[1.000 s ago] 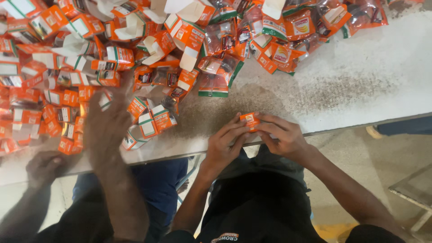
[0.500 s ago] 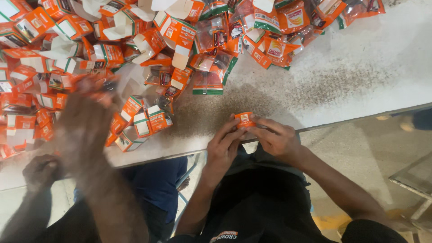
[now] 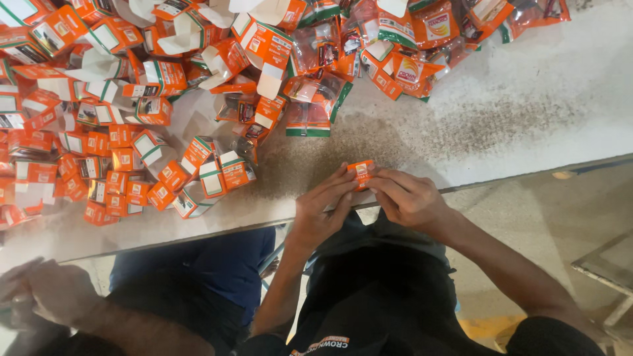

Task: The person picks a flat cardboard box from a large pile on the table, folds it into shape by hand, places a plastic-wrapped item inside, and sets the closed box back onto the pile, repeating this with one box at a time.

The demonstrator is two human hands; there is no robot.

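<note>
Both of my hands hold one small orange box (image 3: 361, 173) just above the near edge of the pale table (image 3: 527, 112). My left hand (image 3: 322, 209) pinches its left side with the fingertips. My right hand (image 3: 407, 196) grips its right side. A heap of orange and white small cartons (image 3: 119, 142), some folded shut and some with their flaps open, covers the table's left and far side. Clear sachets with orange and green print (image 3: 316, 99) lie among them, closest to my hands.
A co-worker's hands (image 3: 46, 290) rest low at the left, off the table, beside blue trousers (image 3: 198, 270). A dark scuffed patch (image 3: 422, 142) marks the table behind my hands. A metal frame corner (image 3: 603, 264) stands on the floor at the right.
The co-worker's hand, which was reaching over the cartons at the left, has drawn back down off the table. My hands have stayed together on the small box.
</note>
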